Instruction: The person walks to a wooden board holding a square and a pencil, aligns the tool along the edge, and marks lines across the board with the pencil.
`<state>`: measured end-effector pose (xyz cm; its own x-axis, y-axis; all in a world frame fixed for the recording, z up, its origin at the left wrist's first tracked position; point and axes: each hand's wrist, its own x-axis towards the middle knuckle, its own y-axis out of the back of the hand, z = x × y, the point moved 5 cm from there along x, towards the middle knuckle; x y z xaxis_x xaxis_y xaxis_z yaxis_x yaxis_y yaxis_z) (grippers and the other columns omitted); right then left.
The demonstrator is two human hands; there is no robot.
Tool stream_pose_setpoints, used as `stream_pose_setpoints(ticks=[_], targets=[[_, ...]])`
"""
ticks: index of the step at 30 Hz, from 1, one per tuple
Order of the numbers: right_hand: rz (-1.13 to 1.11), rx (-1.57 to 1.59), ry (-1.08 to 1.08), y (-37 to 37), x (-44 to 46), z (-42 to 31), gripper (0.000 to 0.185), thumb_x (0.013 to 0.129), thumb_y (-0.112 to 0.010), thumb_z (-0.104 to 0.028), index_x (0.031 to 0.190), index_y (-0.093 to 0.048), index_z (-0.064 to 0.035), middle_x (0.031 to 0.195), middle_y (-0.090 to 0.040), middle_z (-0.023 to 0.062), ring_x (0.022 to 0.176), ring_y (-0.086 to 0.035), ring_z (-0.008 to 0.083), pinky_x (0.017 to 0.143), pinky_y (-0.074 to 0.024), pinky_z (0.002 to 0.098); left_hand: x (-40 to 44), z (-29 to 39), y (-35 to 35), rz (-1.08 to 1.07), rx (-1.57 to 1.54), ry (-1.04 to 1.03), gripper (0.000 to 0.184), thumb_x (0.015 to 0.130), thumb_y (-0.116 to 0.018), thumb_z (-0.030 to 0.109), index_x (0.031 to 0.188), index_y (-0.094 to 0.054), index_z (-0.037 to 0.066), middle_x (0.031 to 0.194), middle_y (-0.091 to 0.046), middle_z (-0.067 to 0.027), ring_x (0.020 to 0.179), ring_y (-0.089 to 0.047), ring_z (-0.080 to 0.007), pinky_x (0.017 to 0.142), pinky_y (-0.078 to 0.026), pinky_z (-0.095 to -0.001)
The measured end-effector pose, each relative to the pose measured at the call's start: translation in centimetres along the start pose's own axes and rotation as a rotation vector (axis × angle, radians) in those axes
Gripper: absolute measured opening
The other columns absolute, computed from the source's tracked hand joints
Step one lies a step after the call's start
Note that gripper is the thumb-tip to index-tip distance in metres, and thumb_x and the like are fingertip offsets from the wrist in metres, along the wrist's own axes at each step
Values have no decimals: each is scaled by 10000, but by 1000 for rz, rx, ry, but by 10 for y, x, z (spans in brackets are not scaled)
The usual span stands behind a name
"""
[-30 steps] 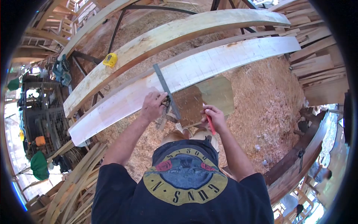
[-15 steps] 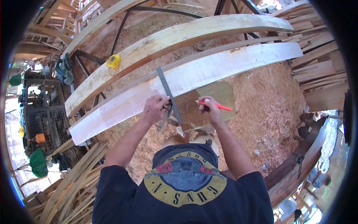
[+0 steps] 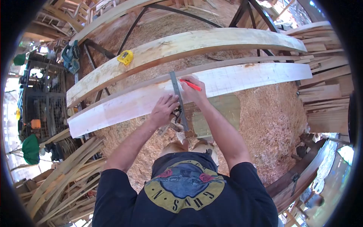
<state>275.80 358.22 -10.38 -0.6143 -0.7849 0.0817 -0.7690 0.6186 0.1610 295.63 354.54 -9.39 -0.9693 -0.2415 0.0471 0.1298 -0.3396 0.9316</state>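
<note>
A long pale plank [image 3: 124,106] with thin pencil lines across its right half lies in front of me. Across it sits a metal combination square [image 3: 176,87], its blade reaching past the near edge. My left hand [image 3: 165,109] grips the square's head against that near edge, fingers bent over it and partly hiding it. My right hand [image 3: 194,92] is closed on a red pencil [image 3: 191,84], right beside the blade on the plank. The pencil's tip is hard to make out at the blade's edge.
A yellow tape measure [image 3: 125,57] rests on a second curved beam [image 3: 170,45] beyond the plank. Wood shavings [image 3: 268,117] cover the ground. Stacked boards [image 3: 325,90] stand at the right, loose strips [image 3: 64,178] at lower left. A blue power tool [image 3: 71,58] is at upper left.
My right hand has moved up and left with the red pencil, from over the board below onto the plank beside the square's blade. My left hand stays at the square. The view has shifted slightly.
</note>
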Motion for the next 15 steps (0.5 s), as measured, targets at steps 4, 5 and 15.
stream_pose_setpoints(ticks=[4,5,15], targets=[[-31,-100,44,-7,9,7,237,900,-716,-179,1103,-774,-72,971,-781,137,907,-757,250,827,-586,354,1,-1,2,-6,-17,-9,726,671,-838,123,1362,-618,109,1612,-459,-93,1462,-420,-388,1228,-327,-548],[-35,-98,34,-8,10,8,238,897,-717,-180,1102,-775,-75,972,-779,140,907,-757,259,829,-587,359,1,-2,1,-1,-19,-13,722,675,-839,127,1362,-618,110,1613,-458,-94,1463,-419,-387,1227,-326,-549],[-79,-333,64,-10,18,8,246,904,-724,-213,1115,-788,-105,1028,-782,140,950,-754,276,862,-587,357,1,-2,2,-31,-24,-9,706,688,-856,162,1353,-627,109,1620,-449,-92,1468,-415,-384,1214,-334,-554]])
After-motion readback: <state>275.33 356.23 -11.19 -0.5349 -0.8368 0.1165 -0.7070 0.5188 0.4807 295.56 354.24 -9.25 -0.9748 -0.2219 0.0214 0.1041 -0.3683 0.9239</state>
